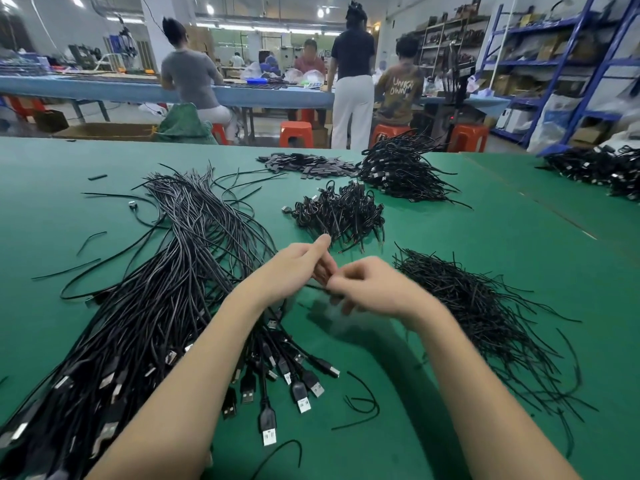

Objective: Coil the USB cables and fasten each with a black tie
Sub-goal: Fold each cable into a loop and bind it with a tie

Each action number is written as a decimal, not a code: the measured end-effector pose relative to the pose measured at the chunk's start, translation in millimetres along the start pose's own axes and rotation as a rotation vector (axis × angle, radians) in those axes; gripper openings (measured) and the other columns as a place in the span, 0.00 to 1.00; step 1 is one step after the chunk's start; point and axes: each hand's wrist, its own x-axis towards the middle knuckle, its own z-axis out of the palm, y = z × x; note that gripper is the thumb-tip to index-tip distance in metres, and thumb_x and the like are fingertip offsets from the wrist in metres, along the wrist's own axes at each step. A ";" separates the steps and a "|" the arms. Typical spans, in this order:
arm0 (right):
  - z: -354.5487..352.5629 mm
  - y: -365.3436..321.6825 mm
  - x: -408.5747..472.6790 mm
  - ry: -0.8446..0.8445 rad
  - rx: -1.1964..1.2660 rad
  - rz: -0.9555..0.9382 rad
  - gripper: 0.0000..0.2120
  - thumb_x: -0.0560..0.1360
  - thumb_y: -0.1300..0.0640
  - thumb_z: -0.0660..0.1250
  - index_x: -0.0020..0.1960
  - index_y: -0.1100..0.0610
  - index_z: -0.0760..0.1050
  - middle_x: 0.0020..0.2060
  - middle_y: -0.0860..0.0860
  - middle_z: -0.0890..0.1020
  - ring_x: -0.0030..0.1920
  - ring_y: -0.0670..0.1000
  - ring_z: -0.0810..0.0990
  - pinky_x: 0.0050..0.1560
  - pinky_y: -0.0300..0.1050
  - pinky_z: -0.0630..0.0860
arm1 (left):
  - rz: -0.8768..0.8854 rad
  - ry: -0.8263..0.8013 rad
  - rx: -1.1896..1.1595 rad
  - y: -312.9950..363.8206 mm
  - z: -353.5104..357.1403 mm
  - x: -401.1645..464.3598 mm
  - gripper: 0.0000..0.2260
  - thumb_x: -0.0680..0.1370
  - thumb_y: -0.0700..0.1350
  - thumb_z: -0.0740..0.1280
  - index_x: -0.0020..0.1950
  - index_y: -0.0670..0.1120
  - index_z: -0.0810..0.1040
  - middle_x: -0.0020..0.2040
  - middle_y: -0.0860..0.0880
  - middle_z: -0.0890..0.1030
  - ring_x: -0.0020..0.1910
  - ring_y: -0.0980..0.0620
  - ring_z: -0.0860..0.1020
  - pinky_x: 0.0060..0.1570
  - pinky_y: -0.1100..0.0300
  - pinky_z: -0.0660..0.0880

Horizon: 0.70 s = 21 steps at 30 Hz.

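A: Left region of the green table (485, 209)?

B: A long sheaf of uncoiled USB cables (180, 271) fans from the near left corner toward the centre; its plugs (301, 400) lie at the near end, silver shells showing; a few stray single cables lie around it.

A: Centre?

B: The left hand (298, 268) and right hand (370, 285) meet above the cloth, fingertips touching; the left forefinger points forward, the other fingers curl inward; the right fingers are curled and motion-blurred; a thin black strand (317, 288) runs between them, pinched by both; whether it is cable or tie cannot be told. Just beyond the hands sits a small heap of coiled cables (339, 211); farther back, flat black pieces (308, 164) are scattered.

A: Right?

B: A spread of loose black ties (485, 313) lies beside the right forearm; a larger mound of coiled cables (401, 168) stands at the far edge; another dark pile (602, 171) lies on the adjoining table; beyond, people work at a blue bench (104, 88) with orange stools (296, 133).
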 end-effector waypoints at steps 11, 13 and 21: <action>-26.7 12.4 2.0 0.148 0.962 -0.088 0.27 0.84 0.38 0.48 0.61 0.54 0.78 0.51 0.49 0.86 0.51 0.50 0.83 0.52 0.46 0.79 | 0.054 -0.161 -0.554 41.6 28.4 -11.5 0.21 0.86 0.52 0.52 0.34 0.48 0.64 0.26 0.53 0.57 0.26 0.53 0.55 0.30 0.61 0.54; -15.4 16.3 4.6 0.019 0.850 -0.078 0.33 0.84 0.37 0.41 0.61 0.54 0.80 0.56 0.49 0.86 0.59 0.50 0.81 0.62 0.50 0.75 | 0.054 -0.220 -0.847 46.7 28.4 -12.1 0.21 0.86 0.52 0.52 0.34 0.49 0.64 0.26 0.54 0.56 0.25 0.54 0.56 0.31 0.59 0.54; -8.9 11.8 -5.0 -0.300 0.551 -0.101 0.39 0.77 0.29 0.45 0.46 0.60 0.80 0.37 0.62 0.85 0.50 0.60 0.86 0.68 0.55 0.71 | -0.013 -0.068 -1.354 52.4 -0.7 -13.9 0.19 0.85 0.51 0.54 0.34 0.50 0.60 0.30 0.54 0.50 0.27 0.55 0.50 0.28 0.63 0.51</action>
